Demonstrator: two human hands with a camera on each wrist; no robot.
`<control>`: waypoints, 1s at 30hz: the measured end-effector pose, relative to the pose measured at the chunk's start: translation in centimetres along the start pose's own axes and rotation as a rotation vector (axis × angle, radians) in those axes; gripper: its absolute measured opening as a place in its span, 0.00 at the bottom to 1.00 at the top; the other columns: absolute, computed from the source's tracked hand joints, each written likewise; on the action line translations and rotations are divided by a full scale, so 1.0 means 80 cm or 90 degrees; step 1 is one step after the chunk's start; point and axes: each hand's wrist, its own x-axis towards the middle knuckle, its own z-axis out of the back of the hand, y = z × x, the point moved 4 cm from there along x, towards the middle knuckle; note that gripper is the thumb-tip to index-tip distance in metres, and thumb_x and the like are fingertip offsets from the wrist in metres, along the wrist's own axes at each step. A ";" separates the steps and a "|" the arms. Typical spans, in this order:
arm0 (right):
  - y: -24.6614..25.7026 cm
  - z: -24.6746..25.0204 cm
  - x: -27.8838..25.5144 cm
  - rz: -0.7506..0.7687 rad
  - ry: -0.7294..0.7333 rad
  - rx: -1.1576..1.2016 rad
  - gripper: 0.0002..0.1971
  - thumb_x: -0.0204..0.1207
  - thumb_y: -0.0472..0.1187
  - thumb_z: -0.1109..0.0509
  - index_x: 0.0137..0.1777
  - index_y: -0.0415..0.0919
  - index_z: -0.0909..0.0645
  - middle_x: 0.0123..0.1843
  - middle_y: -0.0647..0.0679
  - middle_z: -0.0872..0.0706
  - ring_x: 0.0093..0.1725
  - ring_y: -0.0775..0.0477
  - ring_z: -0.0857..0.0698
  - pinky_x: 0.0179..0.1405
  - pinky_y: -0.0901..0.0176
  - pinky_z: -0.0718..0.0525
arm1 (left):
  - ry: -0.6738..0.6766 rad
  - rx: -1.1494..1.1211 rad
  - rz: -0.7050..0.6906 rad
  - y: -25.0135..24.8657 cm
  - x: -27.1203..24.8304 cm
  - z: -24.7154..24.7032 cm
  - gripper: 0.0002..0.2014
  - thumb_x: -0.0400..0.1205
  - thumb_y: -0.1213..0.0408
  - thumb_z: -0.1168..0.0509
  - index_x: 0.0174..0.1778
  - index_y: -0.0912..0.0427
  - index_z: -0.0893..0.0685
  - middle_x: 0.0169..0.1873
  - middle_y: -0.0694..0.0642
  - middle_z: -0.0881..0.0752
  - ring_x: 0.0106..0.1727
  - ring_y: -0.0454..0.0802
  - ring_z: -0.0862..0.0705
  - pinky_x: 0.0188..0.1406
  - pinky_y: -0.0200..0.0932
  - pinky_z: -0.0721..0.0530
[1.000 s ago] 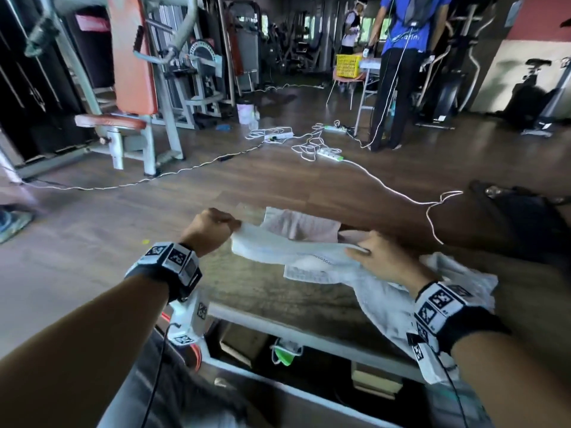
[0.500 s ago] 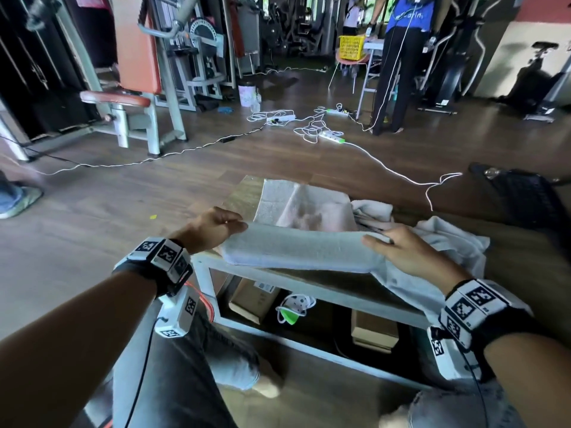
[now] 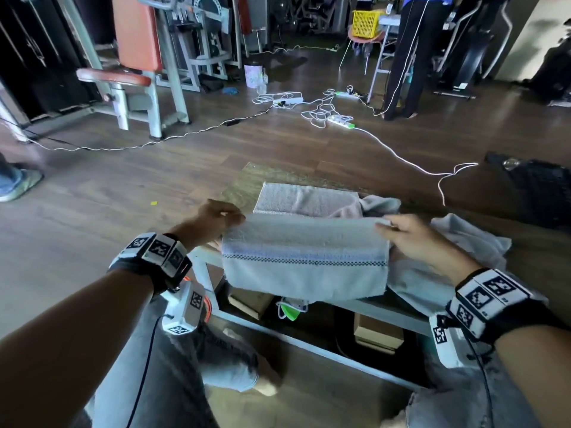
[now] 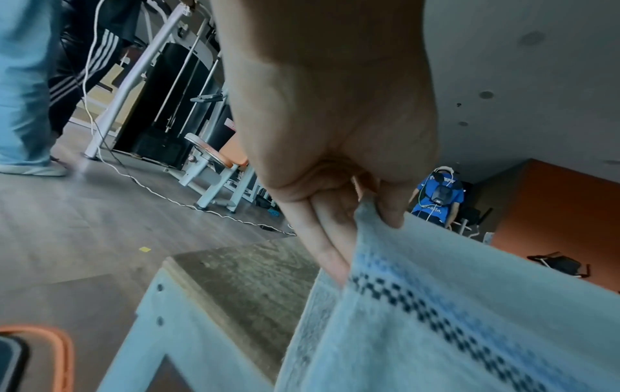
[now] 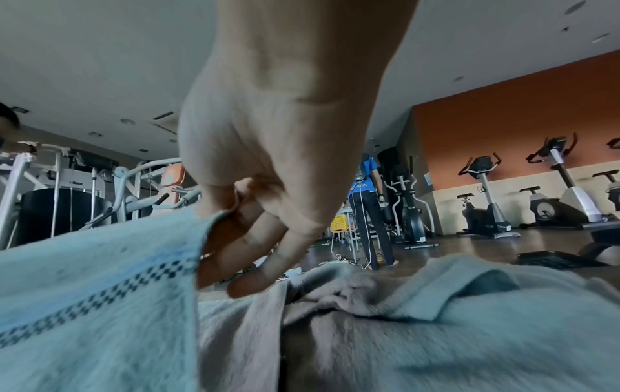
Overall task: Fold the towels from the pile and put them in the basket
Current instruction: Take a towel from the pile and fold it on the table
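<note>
A pale blue towel with a dark checked stripe hangs stretched between my two hands over the near edge of the low table. My left hand pinches its top left corner; in the left wrist view the thumb and fingers clamp the towel's edge. At the top right corner my right hand pinches the towel, as the right wrist view shows. Behind it lie a folded pinkish towel and a loose pile of towels. A black basket sits on the table's far right.
The table has a white frame with boxes on its lower shelf. White cables and power strips run across the wooden floor. Gym machines stand at the back left. A person in blue stands by a yellow crate.
The towel, first bunched on the table, has been lifted and spread; it now hangs flat between both hands. My hands have moved apart and towards me.
</note>
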 end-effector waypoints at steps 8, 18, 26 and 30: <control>0.002 0.029 0.158 -0.001 -0.190 -0.071 0.18 0.80 0.38 0.28 0.28 0.46 0.22 0.22 0.54 0.25 0.28 0.50 0.27 0.29 0.57 0.31 | -0.181 0.070 -0.056 -0.033 0.151 0.001 0.04 0.78 0.61 0.28 0.38 0.54 0.11 0.30 0.54 0.14 0.31 0.47 0.19 0.31 0.35 0.26; -0.046 -0.020 0.332 -0.112 -0.139 -0.251 0.10 0.78 0.26 0.34 0.52 0.23 0.12 0.51 0.31 0.10 0.56 0.35 0.12 0.31 0.66 0.31 | -0.127 0.200 -0.034 0.017 0.324 -0.064 0.07 0.81 0.55 0.30 0.40 0.52 0.12 0.37 0.54 0.11 0.35 0.51 0.14 0.37 0.39 0.21; -0.095 -0.068 0.350 -0.131 -0.076 -0.292 0.11 0.72 0.34 0.23 0.31 0.43 0.20 0.39 0.43 0.12 0.42 0.37 0.12 0.37 0.55 0.18 | -0.047 0.264 -0.098 0.044 0.321 -0.097 0.03 0.78 0.64 0.25 0.45 0.58 0.10 0.39 0.56 0.10 0.31 0.51 0.14 0.31 0.39 0.15; -0.073 -0.050 0.335 -0.073 -0.140 -0.215 0.12 0.71 0.32 0.28 0.33 0.49 0.21 0.44 0.53 0.17 0.45 0.42 0.16 0.41 0.56 0.21 | -0.096 0.220 -0.110 0.024 0.302 -0.076 0.04 0.75 0.69 0.24 0.44 0.58 0.08 0.37 0.54 0.09 0.34 0.45 0.15 0.30 0.25 0.25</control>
